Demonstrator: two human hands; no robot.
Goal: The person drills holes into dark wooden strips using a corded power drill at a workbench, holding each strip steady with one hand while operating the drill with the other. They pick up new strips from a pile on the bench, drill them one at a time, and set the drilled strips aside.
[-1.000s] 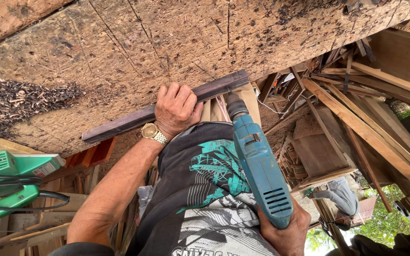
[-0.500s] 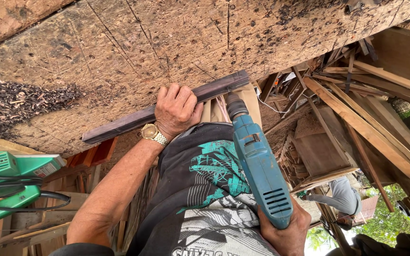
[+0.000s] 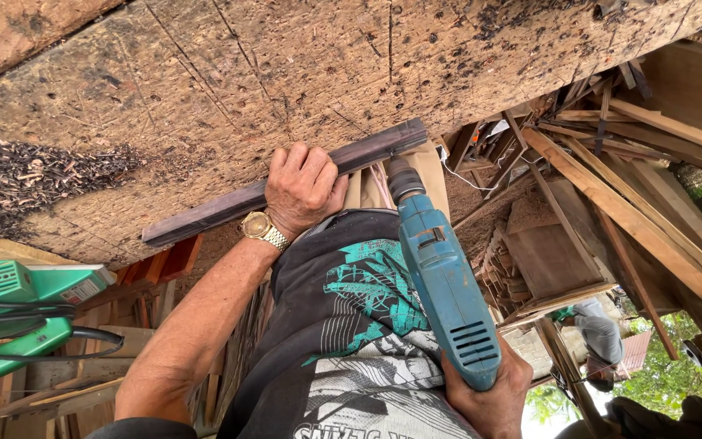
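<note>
My left hand (image 3: 302,189), with a gold wristwatch, presses a long dark strip of wood (image 3: 205,213) against the edge of a big, rough, pitted workbench top (image 3: 286,73). My right hand (image 3: 493,398) grips the handle of a blue electric drill (image 3: 444,284). The drill's chuck points at the dark strip near its right end, just right of my left hand. The bit itself is hidden behind the chuck.
A pile of dark wood shavings (image 3: 26,175) lies on the bench at the left. A green power tool (image 3: 18,321) with a black cable sits at the lower left. Stacked timber and planks (image 3: 627,211) fill the right side. Another person (image 3: 599,333) bends over far below at the right.
</note>
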